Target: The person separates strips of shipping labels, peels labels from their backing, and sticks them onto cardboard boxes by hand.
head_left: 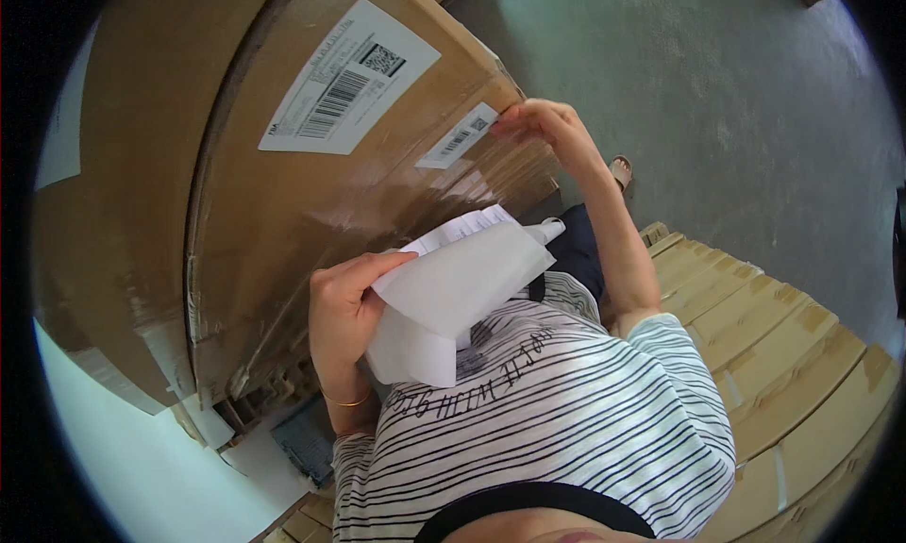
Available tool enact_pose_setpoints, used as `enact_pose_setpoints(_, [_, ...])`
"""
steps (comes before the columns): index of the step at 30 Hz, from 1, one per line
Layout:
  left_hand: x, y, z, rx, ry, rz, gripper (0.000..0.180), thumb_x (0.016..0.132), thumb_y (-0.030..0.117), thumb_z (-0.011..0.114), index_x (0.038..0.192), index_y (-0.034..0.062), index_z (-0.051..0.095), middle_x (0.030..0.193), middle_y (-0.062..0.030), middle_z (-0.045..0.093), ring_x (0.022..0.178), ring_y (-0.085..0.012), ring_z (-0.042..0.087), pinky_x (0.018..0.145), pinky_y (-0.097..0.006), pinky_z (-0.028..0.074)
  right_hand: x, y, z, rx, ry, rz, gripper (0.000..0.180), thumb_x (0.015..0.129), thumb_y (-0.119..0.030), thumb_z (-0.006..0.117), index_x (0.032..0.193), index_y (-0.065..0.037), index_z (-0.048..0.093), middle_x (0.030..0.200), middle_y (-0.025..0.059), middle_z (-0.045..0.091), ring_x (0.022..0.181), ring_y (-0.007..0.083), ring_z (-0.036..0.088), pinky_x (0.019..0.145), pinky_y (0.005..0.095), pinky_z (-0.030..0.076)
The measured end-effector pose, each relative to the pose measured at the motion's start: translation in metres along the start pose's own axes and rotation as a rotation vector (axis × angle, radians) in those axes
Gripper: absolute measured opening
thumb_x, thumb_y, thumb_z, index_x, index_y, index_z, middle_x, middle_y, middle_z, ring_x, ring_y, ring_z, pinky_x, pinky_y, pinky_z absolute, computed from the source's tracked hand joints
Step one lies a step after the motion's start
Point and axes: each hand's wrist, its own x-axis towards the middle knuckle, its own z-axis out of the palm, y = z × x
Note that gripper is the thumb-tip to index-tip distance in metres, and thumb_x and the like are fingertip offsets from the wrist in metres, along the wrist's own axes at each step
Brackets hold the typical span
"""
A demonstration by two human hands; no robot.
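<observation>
A large brown cardboard box point(274, 199) stands close in front of me on the left, with glossy clear tape across it. My right hand point(552, 128) is at its right edge, fingers drawn together at the right end of a small white barcode label point(455, 139) that lies along the cardboard. Above and left of that is a larger white shipping label point(349, 81). Near my chest, my left hand point(349, 302) is closed on a loose bundle of white label sheets point(462, 269), pinched at the left edge and curling downward.
Another cardboard box point(123, 166) adjoins on the left. A long row of cartons point(764, 335) stands at the lower right. Grey floor point(698, 90) stretches across the upper right. A grey crate point(304, 439) sits low at the left, near a white surface point(151, 458).
</observation>
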Motion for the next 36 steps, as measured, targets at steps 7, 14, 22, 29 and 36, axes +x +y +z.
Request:
enact_pose_setpoints(7, [0.01,0.022,-0.004,-0.108,0.049,0.058,0.025,0.07,-0.006,0.062,0.093,-0.0007,0.07,0.08,-0.0142,0.071,0.07,-0.0227,0.071,0.063,-0.027,0.053,-0.029,-0.123,0.092,-0.795,-0.395,-0.547,0.029,0.071,-0.023,0.079,0.09,-0.003,0.07,0.095,0.0098,0.071,0.085,0.0227,0.066,0.075,0.0368,0.051])
enact_pose_setpoints(14, [0.026,0.027,0.001,-0.131,-0.017,0.041,0.022,0.074,0.0,0.066,0.095,0.0019,0.071,0.081,-0.0142,0.07,0.068,-0.0234,0.07,0.061,-0.028,0.053,-0.019,-0.197,0.075,-0.71,-0.441,-0.65,0.018,0.068,-0.017,0.08,0.078,-0.005,0.072,0.082,0.0076,0.071,0.079,0.0216,0.066,0.072,0.034,0.05])
enact_pose_setpoints(22, [0.061,0.071,0.02,-0.009,0.13,0.05,0.025,0.075,0.0,0.067,0.099,0.0054,0.07,0.082,-0.0139,0.069,0.064,-0.0246,0.067,0.057,-0.032,0.052,0.019,-0.215,-0.005,-0.197,-0.629,-0.061,0.074,0.064,-0.07,0.067,0.088,0.0,0.072,0.088,0.0144,0.071,0.084,0.0222,0.068,0.075,0.0333,0.052])
enact_pose_setpoints(29, [0.098,0.107,0.039,0.063,0.325,0.008,0.029,0.073,-0.004,0.068,0.101,0.0058,0.068,0.081,-0.0121,0.069,0.064,-0.0246,0.066,0.055,-0.03,0.051,0.047,-0.208,-0.015,-0.232,-0.548,0.426,0.056,0.066,-0.017,0.087,0.112,-0.001,0.06,0.097,0.0095,0.069,0.087,0.013,0.066,0.075,0.0251,0.054])
enact_pose_setpoints(36, [0.085,0.111,0.042,-0.019,0.372,-0.138,0.035,0.071,-0.009,0.065,0.103,0.0039,0.069,0.076,-0.0133,0.067,0.061,-0.0231,0.066,0.054,-0.029,0.05,0.059,-0.177,-0.006,-0.081,-0.579,0.444,0.04,0.072,-0.01,0.082,0.106,0.0,0.064,0.097,0.0085,0.069,0.083,0.0108,0.065,0.074,0.0244,0.052])
